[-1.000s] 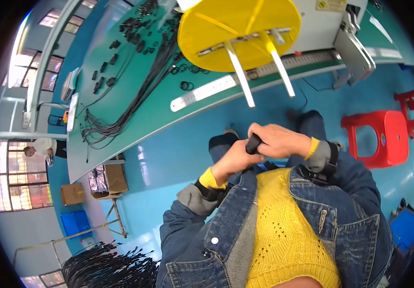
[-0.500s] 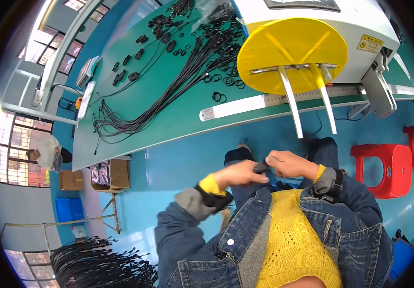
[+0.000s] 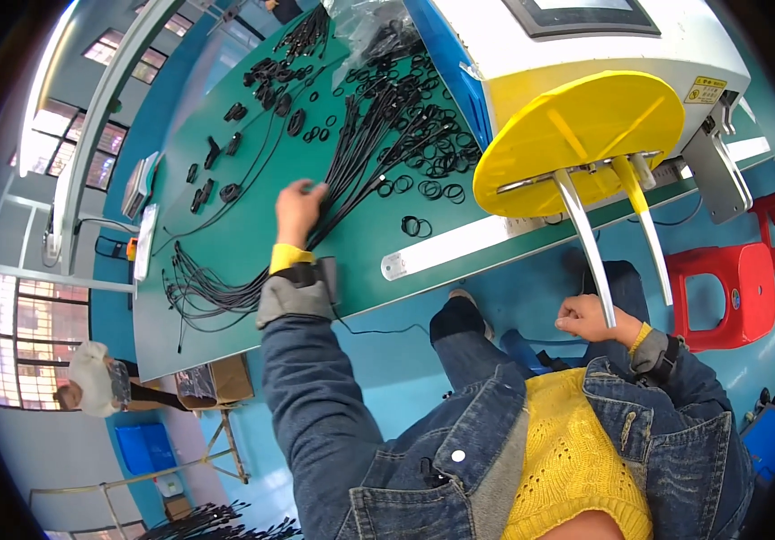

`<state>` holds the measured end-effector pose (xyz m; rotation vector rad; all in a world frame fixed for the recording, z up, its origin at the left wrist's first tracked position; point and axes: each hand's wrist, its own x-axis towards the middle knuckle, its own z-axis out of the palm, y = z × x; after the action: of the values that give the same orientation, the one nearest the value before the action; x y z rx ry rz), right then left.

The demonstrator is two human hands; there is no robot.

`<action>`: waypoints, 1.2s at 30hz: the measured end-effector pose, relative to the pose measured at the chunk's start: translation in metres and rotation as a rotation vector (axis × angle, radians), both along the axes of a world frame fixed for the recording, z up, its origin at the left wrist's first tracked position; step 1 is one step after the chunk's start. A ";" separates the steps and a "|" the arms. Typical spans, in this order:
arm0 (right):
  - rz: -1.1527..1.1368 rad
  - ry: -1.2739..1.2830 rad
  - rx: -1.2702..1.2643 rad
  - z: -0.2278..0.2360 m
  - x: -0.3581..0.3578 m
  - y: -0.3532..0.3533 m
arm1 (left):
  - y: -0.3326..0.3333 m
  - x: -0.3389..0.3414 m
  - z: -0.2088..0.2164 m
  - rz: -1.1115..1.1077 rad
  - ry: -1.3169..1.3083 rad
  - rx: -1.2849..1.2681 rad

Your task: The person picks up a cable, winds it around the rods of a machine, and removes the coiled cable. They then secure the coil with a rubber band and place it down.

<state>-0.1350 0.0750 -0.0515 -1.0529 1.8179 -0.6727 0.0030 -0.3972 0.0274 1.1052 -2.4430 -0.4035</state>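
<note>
Black cables (image 3: 344, 175) lie in a long bundle on the green table (image 3: 252, 211), immediately right of the fingers of the left hand (image 3: 298, 213). The bundle runs past the wrist, its looped ends spreading leftward and closer to the body than those fingers. Left fingers: bent, tips turned toward the bundle; whether they are pressed together on a cable or merely beside it cannot be told.

Right hand (image 3: 583, 317): off the table, low before the body, well apart from the cables. Its fingers are curled inward; whether anything is pinched in them cannot be told. One metal prong of the yellow disc (image 3: 540, 135) ends in front of this hand in the view; contact cannot be confirmed.

Other items noted: small black connectors (image 3: 212, 153) beyond and left of the left fingertips; loose black rings (image 3: 441, 139) to their right, past the bundle; a metal ruler (image 3: 446, 250) along the table edge, between the two hands; a red stool (image 3: 738, 297) to the right of the right fingers.
</note>
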 end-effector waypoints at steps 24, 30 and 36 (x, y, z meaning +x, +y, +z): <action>-0.247 0.116 -0.767 0.120 0.020 0.039 | 0.249 0.097 0.076 -0.433 0.546 -0.565; -0.342 0.372 -1.044 0.126 0.033 0.058 | 0.336 0.093 0.068 -0.643 0.452 -0.402; -0.452 0.803 -1.218 0.136 0.019 0.081 | 0.357 0.085 0.076 -0.695 0.452 -0.296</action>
<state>-0.1163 0.1558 0.0847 -1.8742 2.3478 -2.0027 0.0884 -0.0404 0.1031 0.0042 -2.2943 -0.4172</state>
